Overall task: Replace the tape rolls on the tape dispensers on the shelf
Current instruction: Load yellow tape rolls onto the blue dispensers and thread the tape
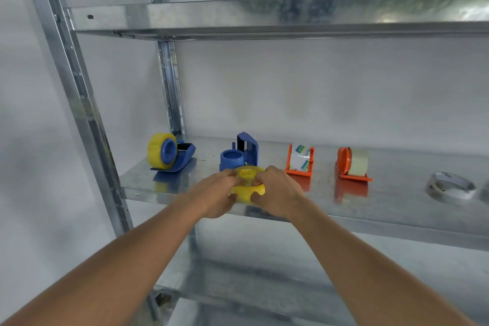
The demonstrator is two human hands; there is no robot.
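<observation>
Yellow tape roll (247, 188) pinched in both grips, left hand (215, 193) and right hand (277, 190) curled round it, forearms outstretched

A galvanised metal shelving unit (264, 16) (shiny, reflective) stands against a pale grey wall (291, 92).

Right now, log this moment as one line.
left hand: grips yellow tape roll | right hand: grips same roll | empty blue plastic dispenser: behind roll

We see two bare forearms, left hand (215, 194) and right hand (275, 190): no sleeves, gloves, watch or rings visible in frame.
</observation>
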